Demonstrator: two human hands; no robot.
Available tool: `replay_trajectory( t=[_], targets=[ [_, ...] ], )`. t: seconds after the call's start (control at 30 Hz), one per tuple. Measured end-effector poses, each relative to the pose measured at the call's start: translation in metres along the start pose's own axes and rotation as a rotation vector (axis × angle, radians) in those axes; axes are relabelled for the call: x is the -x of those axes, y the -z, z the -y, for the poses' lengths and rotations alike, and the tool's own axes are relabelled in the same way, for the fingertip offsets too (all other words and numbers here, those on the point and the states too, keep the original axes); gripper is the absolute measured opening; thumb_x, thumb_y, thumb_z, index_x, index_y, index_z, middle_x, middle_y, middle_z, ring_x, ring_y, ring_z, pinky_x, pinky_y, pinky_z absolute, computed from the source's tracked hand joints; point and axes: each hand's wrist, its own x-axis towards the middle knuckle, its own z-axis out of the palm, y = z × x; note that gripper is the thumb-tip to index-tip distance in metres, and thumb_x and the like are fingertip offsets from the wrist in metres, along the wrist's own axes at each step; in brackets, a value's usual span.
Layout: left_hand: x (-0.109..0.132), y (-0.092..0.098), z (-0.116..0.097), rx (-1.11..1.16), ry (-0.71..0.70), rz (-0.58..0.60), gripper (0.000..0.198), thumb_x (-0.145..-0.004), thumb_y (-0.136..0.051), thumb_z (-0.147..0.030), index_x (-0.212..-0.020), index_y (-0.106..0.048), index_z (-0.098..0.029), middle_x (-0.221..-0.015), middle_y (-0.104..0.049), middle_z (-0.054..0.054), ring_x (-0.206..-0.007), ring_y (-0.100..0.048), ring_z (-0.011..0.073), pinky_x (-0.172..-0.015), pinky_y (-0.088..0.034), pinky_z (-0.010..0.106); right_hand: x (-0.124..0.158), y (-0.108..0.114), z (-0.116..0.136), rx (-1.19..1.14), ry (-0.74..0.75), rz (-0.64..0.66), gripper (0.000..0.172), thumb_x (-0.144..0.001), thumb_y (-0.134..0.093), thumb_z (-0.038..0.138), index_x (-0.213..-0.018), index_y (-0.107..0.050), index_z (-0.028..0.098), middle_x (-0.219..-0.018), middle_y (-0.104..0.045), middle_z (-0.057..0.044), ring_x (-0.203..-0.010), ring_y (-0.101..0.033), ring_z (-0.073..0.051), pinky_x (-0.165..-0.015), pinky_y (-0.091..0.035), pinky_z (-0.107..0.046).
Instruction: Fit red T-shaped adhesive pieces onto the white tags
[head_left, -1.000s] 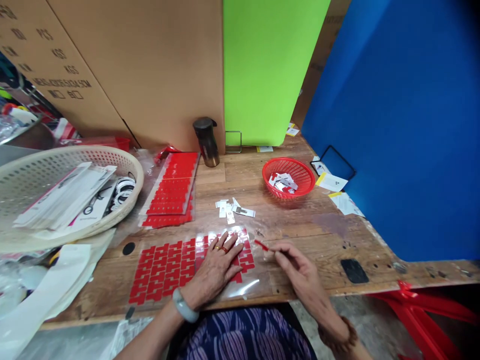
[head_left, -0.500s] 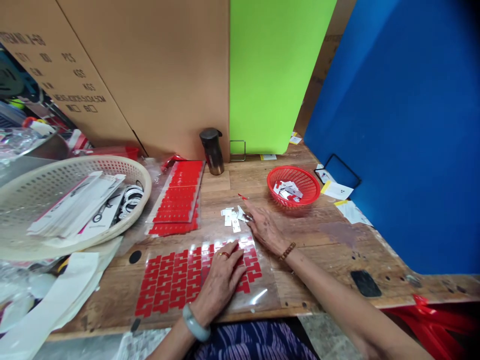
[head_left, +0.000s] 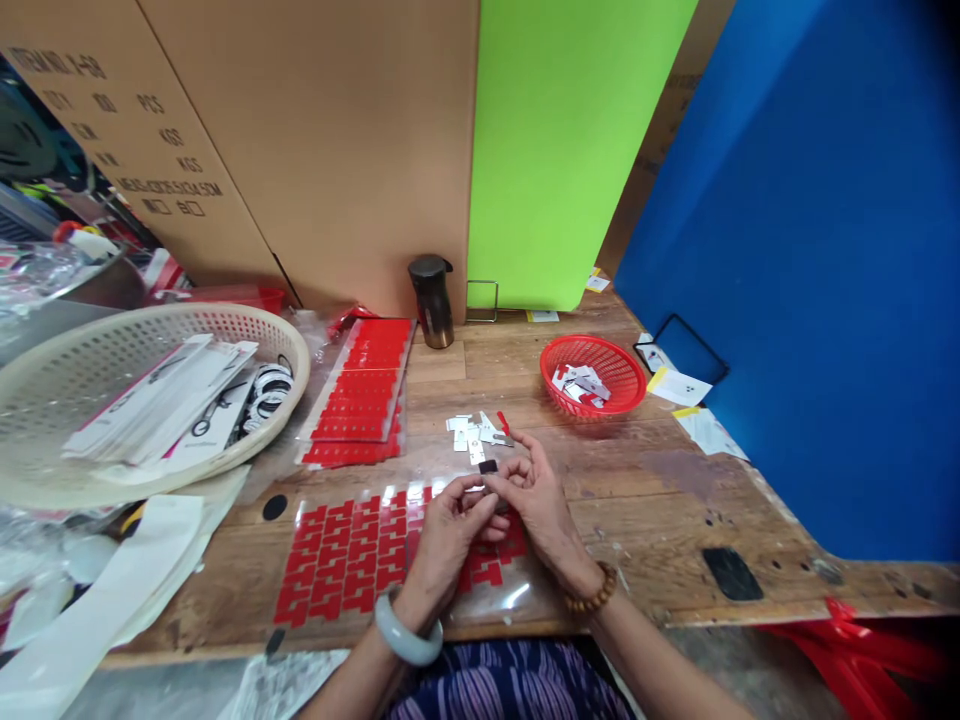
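Over the clear sheet of red stickers [head_left: 330, 560], my two hands meet with fingertips pinched together. My left hand [head_left: 446, 535] and my right hand [head_left: 536, 500] are closed around a small dark flat piece [head_left: 488, 467], whose far end sticks out past the fingers. A narrow red sticker [head_left: 503, 423] shows at the tip of my raised right index finger. Just beyond the hands lies a loose pile of small silvery-white plates [head_left: 474, 436]. Part of the sticker sheet is covered by my hands.
A red basket [head_left: 592, 350] with similar plates stands at right. Stacked red sheets [head_left: 360, 390] and a large cream basket [head_left: 296, 400] with cards are at left. A dark flask [head_left: 433, 305] stands behind; green [head_left: 570, 160] and blue panels [head_left: 810, 280] rise at back and right.
My right hand has come back from the plates to meet my left, which has lifted off the sticker sheet. A small dark piece is now between them. The red sticker has moved with the right index finger.
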Motion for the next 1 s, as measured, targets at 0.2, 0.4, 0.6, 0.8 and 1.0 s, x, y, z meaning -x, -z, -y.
replay_trajectory(
  t=[0.2, 0.4, 0.6, 0.8, 1.0],
  targets=[
    [0.01, 0.011, -0.008, -0.117, 0.031, 0.036, 0.031, -0.07, -0.071, -0.039, -0.078, -0.063, -0.01, -0.049, -0.055, -0.002, -0.041, -0.046, 0.0063, -0.045, -0.036, 0.019, 0.021, 0.004, 0.002, -0.009, -0.023, 0.066, 0.065, -0.07, -0.072, 0.026, -0.126, -0.039, 0.021, -0.065, -0.054, 0.009, -0.057, -0.048, -0.008, -0.056, -0.039, -0.021],
    [0.023, 0.005, -0.018, 0.021, 0.118, 0.072, 0.029, -0.064, -0.075, -0.035, -0.07, -0.057, -0.013, -0.065, -0.059, -0.001, -0.058, -0.056, 0.0088, -0.059, -0.044, 0.021, 0.032, 0.009, 0.006, -0.229, -0.095, 0.142, 0.069, -0.07, -0.073, 0.024, -0.128, -0.037, 0.026, -0.077, -0.059, 0.005, -0.066, -0.056, -0.01, -0.06, -0.044, -0.021],
    [0.031, -0.001, -0.021, 0.041, 0.191, 0.207, 0.033, -0.067, -0.073, -0.039, -0.077, -0.053, -0.015, -0.069, -0.061, 0.001, -0.054, -0.058, 0.0106, -0.054, -0.046, 0.024, 0.034, 0.015, 0.012, -0.372, -0.201, 0.256, 0.069, -0.072, -0.071, 0.027, -0.132, -0.036, 0.028, -0.095, -0.065, -0.003, -0.07, -0.06, -0.013, -0.057, -0.047, -0.022],
    [0.033, -0.004, -0.017, 0.098, 0.201, 0.206, 0.028, -0.071, -0.072, -0.035, -0.08, -0.058, -0.012, -0.072, -0.063, 0.003, -0.054, -0.054, 0.0063, -0.052, -0.039, 0.018, 0.035, 0.018, 0.011, -0.452, -0.188, 0.256, 0.073, -0.069, -0.074, 0.021, -0.131, -0.036, 0.026, -0.087, -0.066, -0.002, -0.065, -0.06, -0.014, -0.051, -0.049, -0.023],
    [0.035, -0.01, -0.009, 0.17, 0.207, 0.143, 0.027, -0.067, -0.075, -0.03, -0.08, -0.062, -0.01, -0.071, -0.063, 0.003, -0.051, -0.051, 0.0046, -0.048, -0.036, 0.016, 0.039, 0.016, 0.007, -0.453, -0.18, 0.183, 0.075, -0.065, -0.076, 0.02, -0.129, -0.038, 0.027, -0.084, -0.068, -0.001, -0.066, -0.062, -0.014, -0.054, -0.048, -0.022]
  ],
)
